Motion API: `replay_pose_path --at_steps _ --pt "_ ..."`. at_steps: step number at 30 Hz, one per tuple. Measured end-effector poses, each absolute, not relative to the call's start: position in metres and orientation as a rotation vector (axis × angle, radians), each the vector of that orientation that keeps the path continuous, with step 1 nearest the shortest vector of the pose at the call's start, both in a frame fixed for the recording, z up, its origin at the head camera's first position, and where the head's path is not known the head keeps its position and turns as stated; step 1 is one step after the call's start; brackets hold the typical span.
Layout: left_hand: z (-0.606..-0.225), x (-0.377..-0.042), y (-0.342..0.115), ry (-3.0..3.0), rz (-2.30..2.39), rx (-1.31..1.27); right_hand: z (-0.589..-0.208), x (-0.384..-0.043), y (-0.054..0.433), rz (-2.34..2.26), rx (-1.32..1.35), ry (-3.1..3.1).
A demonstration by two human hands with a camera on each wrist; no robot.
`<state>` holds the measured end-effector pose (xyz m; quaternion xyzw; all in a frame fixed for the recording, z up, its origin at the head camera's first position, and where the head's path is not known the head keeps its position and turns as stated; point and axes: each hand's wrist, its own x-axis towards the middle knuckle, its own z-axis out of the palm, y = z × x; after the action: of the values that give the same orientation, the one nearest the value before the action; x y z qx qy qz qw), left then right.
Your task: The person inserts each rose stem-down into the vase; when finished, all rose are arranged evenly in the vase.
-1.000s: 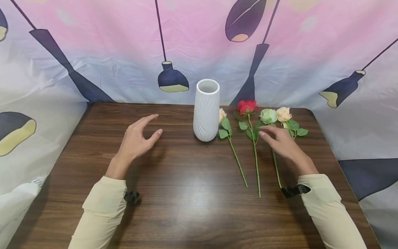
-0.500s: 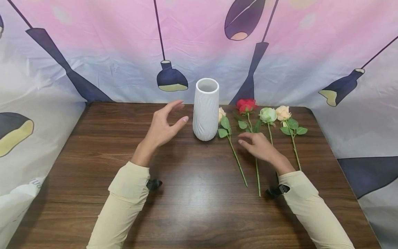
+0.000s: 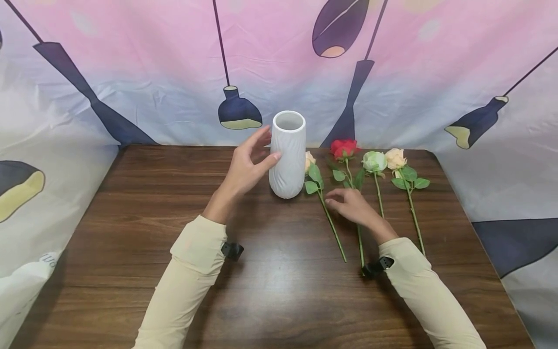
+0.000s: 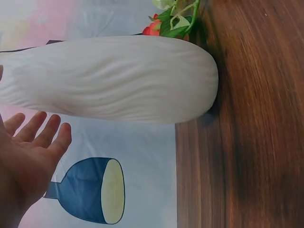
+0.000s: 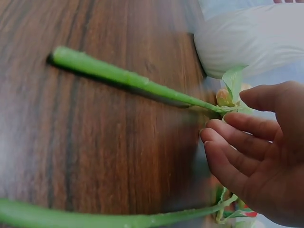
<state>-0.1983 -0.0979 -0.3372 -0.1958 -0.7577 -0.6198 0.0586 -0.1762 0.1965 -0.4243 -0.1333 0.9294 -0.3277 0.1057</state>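
Observation:
A white ribbed vase (image 3: pixel 288 165) stands upright near the back of the table. My left hand (image 3: pixel 247 167) is at its left side, thumb across the front and fingers towards the back. In the left wrist view the fingers (image 4: pixel 45 130) are loosely extended beside the vase wall. Just right of the vase lies a peach rose (image 3: pixel 315 173), its bloom partly hidden. My right hand (image 3: pixel 355 209) reaches over the red rose's stem, fingertips right at the peach rose's stem. From the right wrist view, a gap shows between thumb and fingers around that stem (image 5: pixel 156 88).
To the right lie a red rose (image 3: pixel 344 149), a pale green rose (image 3: pixel 374 162) and another peach rose (image 3: pixel 395 159), stems towards the front. A curtain with printed lamps (image 3: pixel 240 112) hangs behind the dark wooden table (image 3: pixel 279 300).
My left hand has moved right, up to the vase. My right hand has moved left from the pale green rose to the peach rose by the vase. Vase and flowers stay put.

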Motion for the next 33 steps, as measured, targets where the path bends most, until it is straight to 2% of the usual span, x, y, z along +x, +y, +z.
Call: replay_pose_path --at_steps 17,33 --pt "-0.313 -0.219 -0.073 -2.291 -1.908 -0.525 -0.426 -0.184 0.175 -1.018 -0.158 2.697" --pt "-0.310 -0.226 -0.066 -2.206 -1.992 -0.544 -0.432 -0.196 0.167 -1.149 0.040 2.533"
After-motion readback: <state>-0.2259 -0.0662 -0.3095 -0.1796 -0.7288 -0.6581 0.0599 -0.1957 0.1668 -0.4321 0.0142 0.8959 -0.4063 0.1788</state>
